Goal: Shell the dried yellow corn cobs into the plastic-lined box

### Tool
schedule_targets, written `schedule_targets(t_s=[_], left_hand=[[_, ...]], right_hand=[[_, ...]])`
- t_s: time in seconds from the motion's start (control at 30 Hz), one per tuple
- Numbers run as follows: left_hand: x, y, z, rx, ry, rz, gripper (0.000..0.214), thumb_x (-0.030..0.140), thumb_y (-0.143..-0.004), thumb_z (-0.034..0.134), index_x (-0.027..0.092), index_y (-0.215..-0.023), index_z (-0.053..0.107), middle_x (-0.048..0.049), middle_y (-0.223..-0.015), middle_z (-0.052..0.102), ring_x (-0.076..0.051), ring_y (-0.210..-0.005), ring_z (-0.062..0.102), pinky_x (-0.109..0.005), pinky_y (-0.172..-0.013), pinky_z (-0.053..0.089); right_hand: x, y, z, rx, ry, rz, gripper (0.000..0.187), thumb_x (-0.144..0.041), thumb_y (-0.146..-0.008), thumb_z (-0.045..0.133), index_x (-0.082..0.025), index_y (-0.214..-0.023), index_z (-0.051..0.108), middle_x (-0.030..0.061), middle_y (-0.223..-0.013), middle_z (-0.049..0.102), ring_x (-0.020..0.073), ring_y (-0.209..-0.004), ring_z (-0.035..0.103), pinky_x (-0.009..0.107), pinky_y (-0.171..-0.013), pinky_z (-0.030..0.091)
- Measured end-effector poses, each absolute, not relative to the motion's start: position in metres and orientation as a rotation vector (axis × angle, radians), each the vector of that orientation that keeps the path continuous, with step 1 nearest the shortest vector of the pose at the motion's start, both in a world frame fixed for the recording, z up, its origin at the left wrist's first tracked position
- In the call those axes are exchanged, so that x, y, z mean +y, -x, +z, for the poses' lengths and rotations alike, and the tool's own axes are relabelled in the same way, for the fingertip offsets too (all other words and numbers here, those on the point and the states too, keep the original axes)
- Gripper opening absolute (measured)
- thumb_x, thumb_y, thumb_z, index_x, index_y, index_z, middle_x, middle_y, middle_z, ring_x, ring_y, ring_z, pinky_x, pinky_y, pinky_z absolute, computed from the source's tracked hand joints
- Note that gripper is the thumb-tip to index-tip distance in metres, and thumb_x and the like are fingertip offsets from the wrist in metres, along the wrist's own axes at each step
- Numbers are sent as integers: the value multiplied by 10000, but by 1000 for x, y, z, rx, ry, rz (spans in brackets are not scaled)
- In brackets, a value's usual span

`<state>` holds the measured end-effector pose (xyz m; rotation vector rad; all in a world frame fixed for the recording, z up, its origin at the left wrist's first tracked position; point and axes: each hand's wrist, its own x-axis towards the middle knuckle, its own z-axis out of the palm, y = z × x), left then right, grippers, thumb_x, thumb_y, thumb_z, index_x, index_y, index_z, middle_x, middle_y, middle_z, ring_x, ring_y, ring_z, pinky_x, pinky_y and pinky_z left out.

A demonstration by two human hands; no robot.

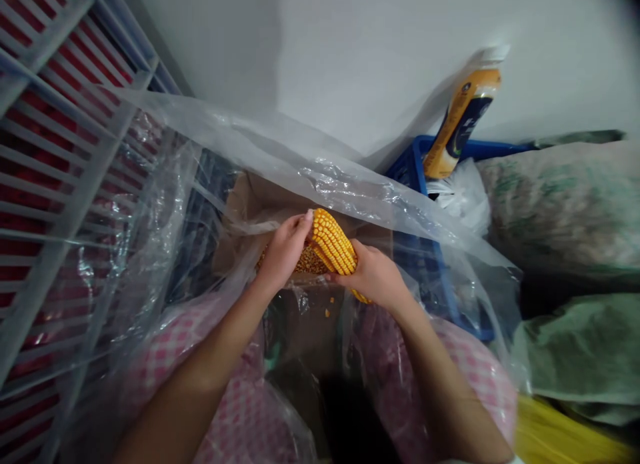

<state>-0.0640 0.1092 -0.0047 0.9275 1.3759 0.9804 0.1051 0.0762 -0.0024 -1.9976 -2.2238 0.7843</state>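
- Two hands work on one dried corn cob (330, 247), held between them above a brown cardboard box (250, 204).
- The left hand (285, 247) has a closed grip, fingers curled over the cob's upper end.
- The right hand (373, 275) has a closed grip too, wrapped around the cob's lower part, with the tip poking out beneath it.
- Rows of orange-yellow kernels face up; a duller, rougher patch lies toward the left hand (too small to read clearly).
- A few loose kernels (329, 312) sit just below the cob.
- Clear plastic sheeting (320, 164) drapes over the box.
- Nearby are a white rack (65, 184), a blue crate (420, 164), an orange-and-black package (463, 114), and stuffed green sacks (565, 204).
- Pink gingham cloth (480, 377) lies under the right forearm.
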Motion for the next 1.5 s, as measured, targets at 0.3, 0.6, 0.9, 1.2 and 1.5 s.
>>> schedule_targets(t_s=[0.3,0.6,0.9,1.2,1.5], left_hand=[[108,65,-10,1419,-865,1000,422,533,-839,432,156,-884,616,-82,-886,675,-200,-848,616,-317,-745,477],[108,60,4,1343,-956,965,327,388,-738,617,145,-956,623,-87,-990,688,-202,-927,615,-296,-790,469],[107,62,-3,1353,-1067,945,337,442,-785,549,153,-941,623,-67,-943,677,-202,-921,598,-288,-778,456],[105,62,-5,1423,-1226,918,337,460,-841,468,165,-954,585,-64,-938,653,-193,-890,578,-292,-775,417],[103,60,-4,1561,-1310,871,302,442,-870,399,181,-902,547,-71,-881,637,-196,-822,565,-303,-727,400]], right_hand=[[76,-103,-1,-2221,2020,806,492,-588,-660,628,-200,-950,543,90,-902,663,248,-827,605,285,-620,355],[75,-104,0,-2217,2014,814,471,-590,-649,624,-205,-904,532,73,-854,654,230,-769,599,275,-584,326],[76,-105,4,-2219,2017,831,418,-567,-652,624,-210,-837,510,57,-809,645,213,-727,596,266,-560,305],[76,-107,2,-2201,1997,824,421,-582,-629,616,-216,-818,532,40,-757,644,190,-659,577,260,-532,288],[76,-106,2,-2215,2024,842,426,-589,-638,624,-218,-816,513,45,-789,653,204,-696,595,261,-549,301]])
